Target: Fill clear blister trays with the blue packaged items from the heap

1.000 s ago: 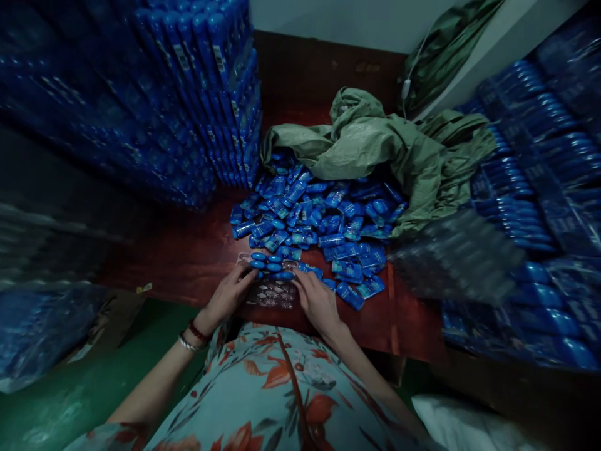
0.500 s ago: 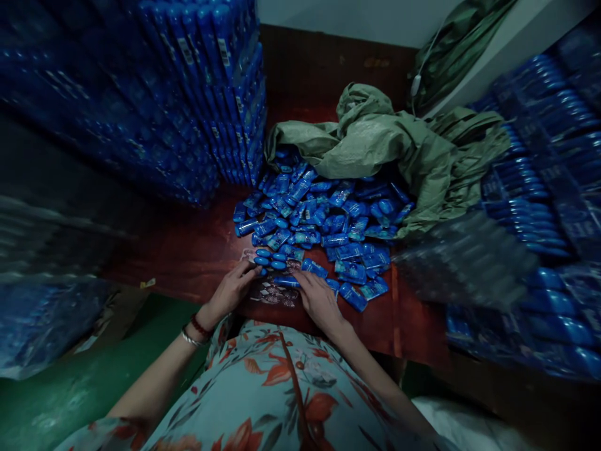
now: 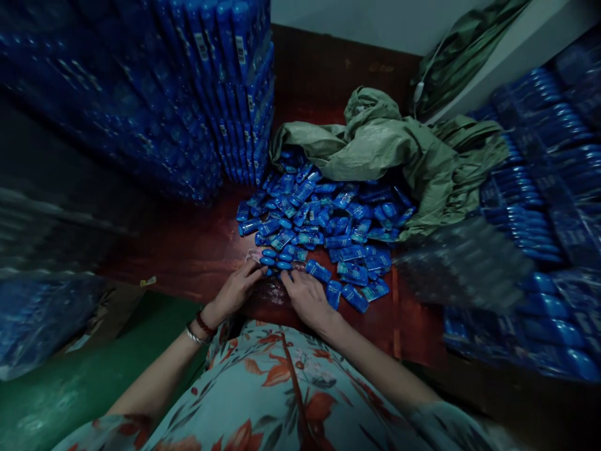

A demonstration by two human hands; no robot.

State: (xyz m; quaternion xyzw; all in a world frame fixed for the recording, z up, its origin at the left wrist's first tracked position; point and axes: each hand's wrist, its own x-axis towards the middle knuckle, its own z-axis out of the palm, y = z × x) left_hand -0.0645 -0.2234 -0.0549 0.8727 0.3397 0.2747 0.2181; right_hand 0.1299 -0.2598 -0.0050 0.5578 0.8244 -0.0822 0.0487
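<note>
Several small blue bottles stand close together in a clear plastic tray near the table's front edge. At the tray's left side is my left hand, its fingertips pressed against the nearest bottles. My right hand reaches over the tray's right part, thumb and fingers at the front bottles; what lies under its palm is hidden. A heap of loose blue bottles with printed labels spreads just beyond both hands, some lying right beside my right hand.
A green woven sack lies over the heap's back. Tall stacks of wrapped blue bottles rise at the left, more packs at the right. Empty clear trays are stacked right of the heap on the red table.
My right hand has moved left and closer to my left hand, over the tray. The blue bottle that lay across the tray's front is now among the grouped ones or hidden by my hand.
</note>
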